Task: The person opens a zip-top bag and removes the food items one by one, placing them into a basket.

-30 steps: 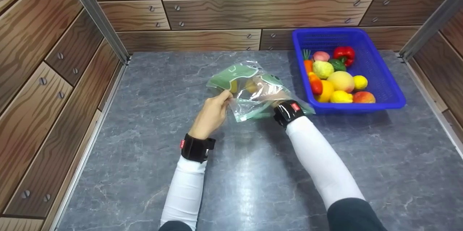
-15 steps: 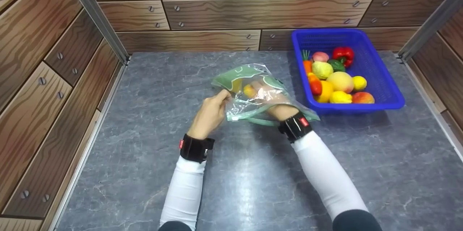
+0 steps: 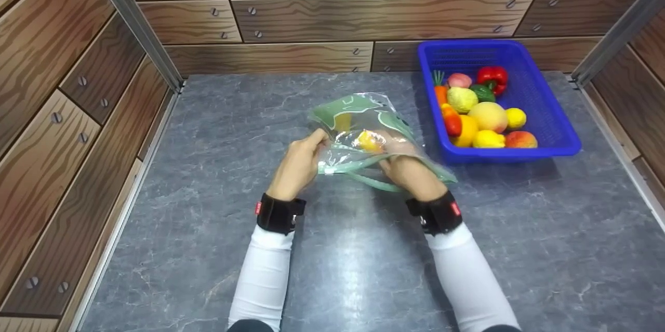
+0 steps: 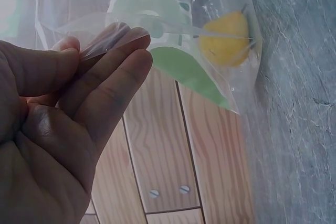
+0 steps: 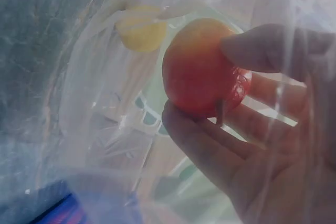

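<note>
A clear zip bag [image 3: 343, 155] with green printing is held up over the grey table, its mouth towards me. My left hand [image 3: 298, 163] pinches the left edge of that mouth; in the left wrist view the film runs between thumb and fingers [image 4: 121, 72]. Reaching in through the mouth, my right hand [image 3: 415, 176] grips a red and yellow apple [image 5: 202, 69] with thumb and fingers around it, stem showing. Deeper in the bag lies a yellow pear [image 4: 226, 38]. Bag film partly veils the right fingers in the head view.
A blue plastic basket [image 3: 558, 114] stands at the back right, close to the bag. It holds a red bell pepper [image 3: 492, 80], a peach [image 3: 488, 116], lemons and several other fruits and vegetables. Wood-patterned panels [image 3: 306, 17] border the table at the back and sides.
My right hand has drawn back towards me with the apple, so more of the hand shows at the bag's mouth. The bag has shifted slightly right; the left hand keeps its pinch.
</note>
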`<action>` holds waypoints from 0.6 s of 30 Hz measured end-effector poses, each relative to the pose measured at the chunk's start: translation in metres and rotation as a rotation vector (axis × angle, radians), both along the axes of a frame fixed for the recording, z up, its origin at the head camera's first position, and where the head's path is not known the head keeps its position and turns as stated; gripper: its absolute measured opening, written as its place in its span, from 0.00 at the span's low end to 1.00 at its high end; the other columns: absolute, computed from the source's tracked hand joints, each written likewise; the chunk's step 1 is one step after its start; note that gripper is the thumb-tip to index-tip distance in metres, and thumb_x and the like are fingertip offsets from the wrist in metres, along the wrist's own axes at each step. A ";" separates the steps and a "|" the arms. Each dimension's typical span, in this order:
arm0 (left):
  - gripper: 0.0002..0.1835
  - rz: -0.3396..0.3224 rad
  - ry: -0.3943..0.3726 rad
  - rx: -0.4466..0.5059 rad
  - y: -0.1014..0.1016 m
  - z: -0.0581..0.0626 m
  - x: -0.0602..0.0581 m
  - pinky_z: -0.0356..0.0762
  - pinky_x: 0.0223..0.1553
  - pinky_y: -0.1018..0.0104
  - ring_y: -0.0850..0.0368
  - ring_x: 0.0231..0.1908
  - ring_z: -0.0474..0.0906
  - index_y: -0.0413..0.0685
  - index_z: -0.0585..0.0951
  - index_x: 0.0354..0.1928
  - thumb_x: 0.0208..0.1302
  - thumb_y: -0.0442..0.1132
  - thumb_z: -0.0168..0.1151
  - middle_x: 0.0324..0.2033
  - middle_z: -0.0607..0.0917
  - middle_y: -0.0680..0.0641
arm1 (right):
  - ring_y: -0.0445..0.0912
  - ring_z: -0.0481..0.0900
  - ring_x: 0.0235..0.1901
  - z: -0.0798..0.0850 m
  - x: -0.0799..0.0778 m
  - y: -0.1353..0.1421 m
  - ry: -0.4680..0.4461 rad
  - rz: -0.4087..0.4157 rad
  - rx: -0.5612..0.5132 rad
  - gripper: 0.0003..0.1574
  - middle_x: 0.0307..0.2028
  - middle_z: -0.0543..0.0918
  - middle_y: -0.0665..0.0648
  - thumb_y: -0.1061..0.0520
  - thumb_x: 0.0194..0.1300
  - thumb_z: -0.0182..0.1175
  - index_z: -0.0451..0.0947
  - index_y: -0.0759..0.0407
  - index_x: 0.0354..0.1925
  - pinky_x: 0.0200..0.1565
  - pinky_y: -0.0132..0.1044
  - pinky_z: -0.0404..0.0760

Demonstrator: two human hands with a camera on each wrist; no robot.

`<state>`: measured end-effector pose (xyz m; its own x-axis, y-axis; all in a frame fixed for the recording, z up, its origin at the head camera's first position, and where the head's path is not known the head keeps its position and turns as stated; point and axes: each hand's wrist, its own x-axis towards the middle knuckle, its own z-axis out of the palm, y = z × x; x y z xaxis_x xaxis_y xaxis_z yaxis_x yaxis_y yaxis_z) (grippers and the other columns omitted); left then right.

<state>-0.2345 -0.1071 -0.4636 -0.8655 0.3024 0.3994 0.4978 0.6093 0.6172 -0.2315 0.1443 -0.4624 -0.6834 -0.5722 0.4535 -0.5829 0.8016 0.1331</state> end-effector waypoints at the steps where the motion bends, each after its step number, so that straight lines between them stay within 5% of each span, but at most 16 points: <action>1: 0.06 -0.002 0.003 -0.005 0.001 0.000 0.000 0.86 0.43 0.56 0.48 0.40 0.88 0.43 0.80 0.45 0.73 0.27 0.56 0.42 0.90 0.43 | 0.58 0.81 0.36 -0.002 0.004 0.004 0.071 -0.006 0.051 0.19 0.38 0.82 0.67 0.60 0.68 0.63 0.75 0.74 0.49 0.42 0.46 0.83; 9: 0.08 -0.028 0.041 0.006 0.002 -0.002 -0.002 0.87 0.39 0.57 0.45 0.36 0.88 0.40 0.80 0.44 0.71 0.23 0.55 0.38 0.89 0.41 | 0.60 0.81 0.34 -0.008 0.011 0.014 -0.117 0.012 -0.242 0.13 0.33 0.82 0.68 0.63 0.65 0.66 0.77 0.71 0.43 0.42 0.51 0.83; 15: 0.10 -0.032 0.027 -0.003 0.001 -0.006 -0.003 0.87 0.40 0.56 0.44 0.37 0.87 0.40 0.80 0.44 0.69 0.21 0.54 0.38 0.89 0.40 | 0.55 0.79 0.31 -0.008 0.013 0.017 -0.234 0.045 -0.307 0.26 0.40 0.84 0.69 0.64 0.67 0.66 0.76 0.71 0.62 0.37 0.47 0.84; 18: 0.10 -0.029 0.026 0.001 0.000 -0.005 -0.003 0.86 0.39 0.56 0.46 0.35 0.86 0.41 0.79 0.44 0.70 0.21 0.55 0.37 0.88 0.41 | 0.57 0.80 0.34 -0.006 0.014 0.016 -0.223 0.059 -0.291 0.26 0.42 0.84 0.69 0.64 0.68 0.66 0.75 0.71 0.62 0.40 0.48 0.85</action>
<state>-0.2378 -0.1068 -0.4690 -0.8454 0.3270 0.4224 0.5315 0.5934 0.6044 -0.2176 0.1607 -0.4688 -0.7533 -0.4825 0.4469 -0.6181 0.7515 -0.2305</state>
